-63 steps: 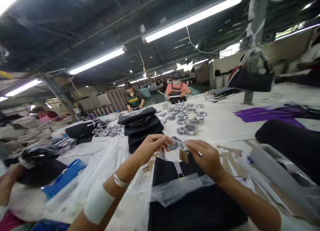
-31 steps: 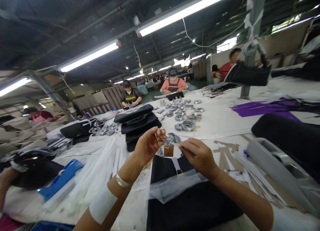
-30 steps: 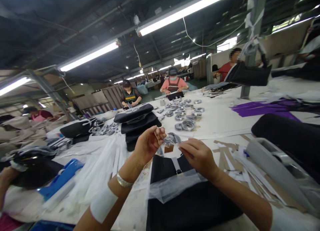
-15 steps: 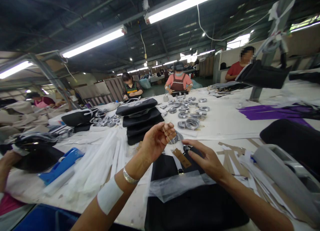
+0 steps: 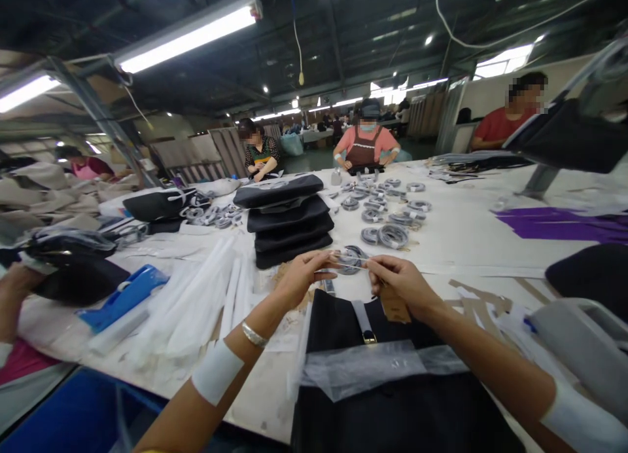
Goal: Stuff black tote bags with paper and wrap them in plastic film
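Observation:
Above the top edge of a black bag [image 5: 353,400], my left hand [image 5: 305,277] pinches one end of a thin pale string [image 5: 350,266]. My right hand [image 5: 400,281] is closed on the string's other part, and a brown cardboard hang tag [image 5: 394,305] dangles under its fingers. The string is drawn out level between both hands. On the bag lies a grey strap [image 5: 362,317] with a gold buckle [image 5: 369,337], and clear plastic film [image 5: 360,368] crosses its front. Just behind my fingers is a coiled grey cord [image 5: 351,258] on the table.
Several black bags [image 5: 289,220] are stacked ahead. Coiled grey straps [image 5: 392,235] lie beyond. White rolled sheets [image 5: 189,309] and a blue tape dispenser [image 5: 122,298] are at left, a grey dispenser [image 5: 579,348] and paper strips at right. A co-worker's hand [image 5: 22,279] holds a black bag at far left.
My right hand has lifted off the bag and taken the string and tag. My left hand has lowered slightly, and the string is now stretched sideways. The view has shifted left.

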`<state>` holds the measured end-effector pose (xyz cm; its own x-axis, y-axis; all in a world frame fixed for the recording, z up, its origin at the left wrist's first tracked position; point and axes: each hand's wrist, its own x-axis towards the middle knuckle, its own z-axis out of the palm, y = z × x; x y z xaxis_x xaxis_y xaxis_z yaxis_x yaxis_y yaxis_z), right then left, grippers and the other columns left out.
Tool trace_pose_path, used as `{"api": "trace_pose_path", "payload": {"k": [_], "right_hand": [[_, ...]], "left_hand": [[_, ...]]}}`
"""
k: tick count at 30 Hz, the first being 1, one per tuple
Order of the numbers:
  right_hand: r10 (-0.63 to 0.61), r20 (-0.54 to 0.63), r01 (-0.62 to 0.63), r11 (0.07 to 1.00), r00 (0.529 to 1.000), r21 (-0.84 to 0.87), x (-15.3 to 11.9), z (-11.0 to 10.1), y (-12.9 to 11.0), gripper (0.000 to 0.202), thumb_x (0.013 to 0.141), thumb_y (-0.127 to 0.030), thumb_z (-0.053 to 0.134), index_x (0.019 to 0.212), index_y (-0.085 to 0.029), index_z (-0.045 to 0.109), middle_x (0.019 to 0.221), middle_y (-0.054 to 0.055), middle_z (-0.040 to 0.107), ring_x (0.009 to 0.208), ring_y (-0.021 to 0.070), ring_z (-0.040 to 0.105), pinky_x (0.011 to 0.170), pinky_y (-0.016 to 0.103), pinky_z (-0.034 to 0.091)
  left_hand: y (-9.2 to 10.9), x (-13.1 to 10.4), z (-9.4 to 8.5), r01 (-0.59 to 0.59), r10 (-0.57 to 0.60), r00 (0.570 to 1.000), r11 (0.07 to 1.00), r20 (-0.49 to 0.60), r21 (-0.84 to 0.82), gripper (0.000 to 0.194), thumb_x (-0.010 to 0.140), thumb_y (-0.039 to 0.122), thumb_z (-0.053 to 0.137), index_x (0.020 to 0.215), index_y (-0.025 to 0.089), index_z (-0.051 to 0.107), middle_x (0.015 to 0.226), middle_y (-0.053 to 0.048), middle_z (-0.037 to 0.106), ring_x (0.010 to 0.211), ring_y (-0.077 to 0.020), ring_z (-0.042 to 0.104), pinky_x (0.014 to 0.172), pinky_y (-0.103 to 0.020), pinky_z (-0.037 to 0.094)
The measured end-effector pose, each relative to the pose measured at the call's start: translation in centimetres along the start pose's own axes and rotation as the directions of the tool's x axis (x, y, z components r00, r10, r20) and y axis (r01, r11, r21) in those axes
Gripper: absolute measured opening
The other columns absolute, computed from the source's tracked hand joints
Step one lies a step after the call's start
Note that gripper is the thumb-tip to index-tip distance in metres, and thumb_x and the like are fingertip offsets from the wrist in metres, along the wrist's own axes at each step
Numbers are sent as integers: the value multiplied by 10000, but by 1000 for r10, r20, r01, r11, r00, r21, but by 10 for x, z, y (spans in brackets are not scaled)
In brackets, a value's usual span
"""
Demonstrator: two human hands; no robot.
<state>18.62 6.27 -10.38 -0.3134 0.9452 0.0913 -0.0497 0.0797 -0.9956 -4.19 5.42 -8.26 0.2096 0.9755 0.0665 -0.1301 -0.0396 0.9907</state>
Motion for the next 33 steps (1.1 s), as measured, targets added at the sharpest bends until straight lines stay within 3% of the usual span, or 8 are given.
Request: {"api": "trace_pose_path", "payload": {"k": [2,5,10,15,19,25,29,33], "right_hand": [[31,26,-25,978,999,-209,16,-4,10,355,819,-520,664,849,-166,673,642,-6,617,517,121,576,512,249,495],[44,49,-18,897,998,-441,37,-3,27,299,841,-455,614,785,-171,692,568,-9,613,483,128,574,471,237,472],[41,129,40,825,991,-564,56,4,45,233,827,-384,628,715,-195,704,545,-8,645,453,146,592,458,249,436],[-14,175,118,790,985,-602,74,20,30,300,893,-422,556,740,-207,699,583,-11,661,537,153,630,552,256,455],[-199,252,316,718,947,-620,96,51,12,278,928,-389,521,875,-223,737,696,-6,717,647,164,656,651,267,469],[-249,501,523,662,829,-537,94,78,7,309,920,-286,526,1167,-258,709,1156,26,724,1042,228,671,929,353,500],[-226,532,552,579,816,-601,61,42,4,566,909,-347,559,1462,-282,455,1480,17,483,1343,263,469,1128,463,372],[-126,309,331,481,943,-812,10,-39,10,514,895,-515,532,1362,-306,582,1429,38,539,1315,318,495,1129,527,370]], "left_hand": [[-28,4,-24,107,-95,993,977,-73,185,388,874,490,614,991,130,698,1025,-113,685,946,-194,663,808,-289,534],[-62,8,-50,224,-212,974,929,-73,293,371,794,487,691,830,118,705,816,-75,682,722,-163,647,659,-259,510],[-87,10,-65,288,-307,951,906,14,311,283,706,413,778,738,138,722,638,-13,643,545,-112,534,526,-199,409],[-79,14,-64,292,-296,955,937,-7,193,519,855,615,577,970,124,704,926,-118,713,769,-170,672,648,-234,492],[-58,9,-56,181,-176,982,981,66,-69,590,879,621,569,1292,200,579,1191,-162,665,998,-224,693,837,-321,532],[-46,-1,-56,46,-65,985,992,-162,-122,415,758,394,806,1082,148,719,1003,-109,741,869,-194,712,849,-316,554],[-45,-19,-94,29,-62,911,996,-408,-86,388,707,394,833,964,117,745,902,-112,753,790,-185,712,801,-301,562],[-34,-58,-147,116,41,816,966,-577,232,348,736,377,793,983,139,731,926,-116,748,853,-246,716,816,-340,550]]}}
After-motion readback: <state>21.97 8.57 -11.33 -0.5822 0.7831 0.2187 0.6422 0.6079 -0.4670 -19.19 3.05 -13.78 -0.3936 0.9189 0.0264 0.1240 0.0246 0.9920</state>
